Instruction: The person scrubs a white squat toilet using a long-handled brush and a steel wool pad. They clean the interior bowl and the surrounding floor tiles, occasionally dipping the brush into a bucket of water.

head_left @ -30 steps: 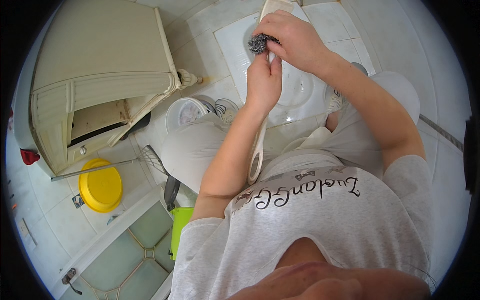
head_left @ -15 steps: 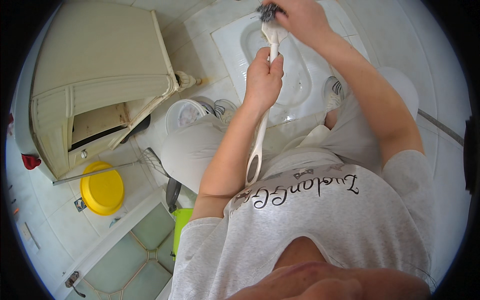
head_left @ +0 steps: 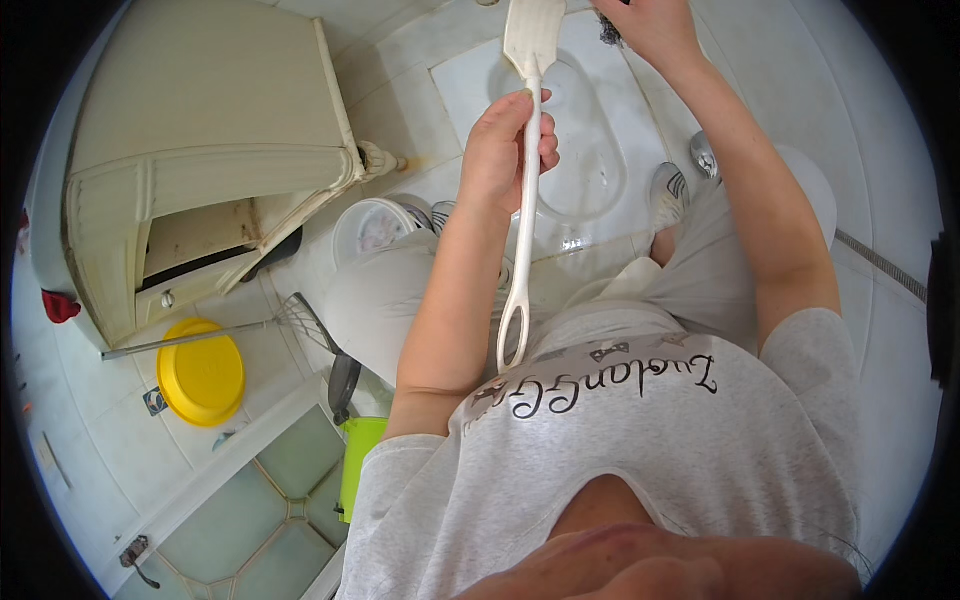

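My left hand (head_left: 505, 145) is closed round the shaft of a long white spatula (head_left: 524, 235). Its flat head points away from me toward the top edge of the picture, and its looped handle end rests near my shirt. At the top right, my right hand (head_left: 660, 28) grips a dark, wiry scouring pad (head_left: 608, 30), only partly visible beside the fingers. The pad is apart from the spatula head. Beneath both hands lies a white squat toilet (head_left: 645, 140) set in the floor.
A cream cabinet (head_left: 200, 90) with an open front stands on the left. Near my left leg are a white bucket (head_left: 345, 235) and a wire skimmer (head_left: 300, 318) with a dark handle. A yellow basin (head_left: 202, 375) and a green bin (head_left: 360, 455) sit lower left; a metal shower head (head_left: 703, 155) lies right.
The scouring pad has left the spatula head and moved right with my right hand. My left hand has shifted slightly left, and the spatula's flat face has turned toward view.
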Action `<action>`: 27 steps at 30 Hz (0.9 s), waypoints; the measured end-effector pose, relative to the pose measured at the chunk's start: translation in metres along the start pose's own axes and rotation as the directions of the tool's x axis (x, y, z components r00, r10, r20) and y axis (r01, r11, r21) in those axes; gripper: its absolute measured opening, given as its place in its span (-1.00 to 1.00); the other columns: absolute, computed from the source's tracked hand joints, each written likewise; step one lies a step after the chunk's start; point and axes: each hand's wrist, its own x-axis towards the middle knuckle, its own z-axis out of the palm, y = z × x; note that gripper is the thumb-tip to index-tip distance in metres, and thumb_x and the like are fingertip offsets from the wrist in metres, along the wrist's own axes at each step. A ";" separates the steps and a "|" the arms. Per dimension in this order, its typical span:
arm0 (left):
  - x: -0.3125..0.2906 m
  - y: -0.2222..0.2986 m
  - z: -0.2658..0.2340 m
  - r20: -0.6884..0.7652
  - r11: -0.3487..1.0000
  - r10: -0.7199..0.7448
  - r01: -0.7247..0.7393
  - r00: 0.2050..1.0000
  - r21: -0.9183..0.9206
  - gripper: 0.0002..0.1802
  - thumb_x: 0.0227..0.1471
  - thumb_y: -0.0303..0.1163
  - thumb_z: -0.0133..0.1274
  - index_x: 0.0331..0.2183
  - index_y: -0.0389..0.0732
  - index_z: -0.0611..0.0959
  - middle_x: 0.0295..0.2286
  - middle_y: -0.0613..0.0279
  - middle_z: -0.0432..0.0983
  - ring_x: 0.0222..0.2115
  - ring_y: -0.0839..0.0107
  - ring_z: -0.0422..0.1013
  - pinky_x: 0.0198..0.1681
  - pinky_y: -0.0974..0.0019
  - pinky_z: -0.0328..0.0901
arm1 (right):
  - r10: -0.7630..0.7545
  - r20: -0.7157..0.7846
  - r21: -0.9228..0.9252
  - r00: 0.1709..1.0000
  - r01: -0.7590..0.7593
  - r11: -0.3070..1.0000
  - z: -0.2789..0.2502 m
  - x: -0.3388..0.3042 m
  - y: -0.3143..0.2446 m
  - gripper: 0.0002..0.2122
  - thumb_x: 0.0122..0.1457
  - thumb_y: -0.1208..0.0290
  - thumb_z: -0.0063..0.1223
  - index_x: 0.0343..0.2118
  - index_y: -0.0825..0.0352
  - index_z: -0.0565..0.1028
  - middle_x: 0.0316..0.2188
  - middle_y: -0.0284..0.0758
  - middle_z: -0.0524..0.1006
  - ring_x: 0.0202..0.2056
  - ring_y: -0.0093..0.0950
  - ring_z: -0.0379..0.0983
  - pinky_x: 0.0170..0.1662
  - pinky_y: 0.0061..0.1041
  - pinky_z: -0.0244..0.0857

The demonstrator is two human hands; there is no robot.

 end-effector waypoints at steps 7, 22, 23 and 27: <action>0.004 0.004 -0.008 0.011 0.994 0.045 -0.044 0.999 -0.097 -0.83 0.03 -0.47 -0.01 -0.28 -0.25 0.40 -0.47 0.13 0.43 -0.61 0.49 0.30 -0.58 0.48 0.28 | -0.149 -0.028 0.148 0.988 0.151 0.977 0.003 -0.006 -0.012 -0.79 -0.19 0.58 0.06 -0.39 0.38 0.46 -0.48 -0.18 0.43 -0.40 -0.31 0.42 -0.38 -0.46 0.27; 0.001 0.001 0.004 0.079 0.988 0.119 -0.126 0.990 0.093 -0.69 0.04 -0.50 -0.02 -0.12 -0.27 0.41 -0.50 0.18 0.42 -0.71 0.60 0.16 -0.68 0.54 0.08 | 0.088 -0.114 0.239 0.990 -0.059 0.969 0.007 -0.007 -0.008 -0.81 -0.17 0.65 -0.03 -0.42 0.36 0.47 -0.52 -0.21 0.44 -0.54 -0.33 0.40 -0.46 -0.45 0.28; 0.001 0.002 0.004 0.056 0.988 0.120 -0.125 0.991 0.094 -0.69 0.05 -0.51 -0.04 -0.11 -0.26 0.40 -0.50 0.19 0.41 -0.71 0.61 0.14 -0.68 0.54 0.07 | -0.005 -0.127 0.201 0.992 0.031 0.979 0.005 -0.011 -0.017 -0.78 -0.18 0.65 -0.05 -0.39 0.34 0.47 -0.48 -0.21 0.45 -0.52 -0.33 0.40 -0.44 -0.46 0.27; 0.005 0.003 -0.002 0.087 0.995 0.080 -0.085 0.993 0.054 -0.64 0.06 -0.52 -0.09 -0.06 -0.22 0.32 -0.52 0.22 0.38 -0.71 0.61 0.10 -0.68 0.54 0.05 | -0.264 0.020 0.242 0.964 0.252 0.937 0.012 -0.035 -0.034 -0.78 -0.18 0.66 -0.04 -0.38 0.34 0.44 -0.43 -0.19 0.43 -0.45 -0.28 0.40 -0.40 -0.43 0.27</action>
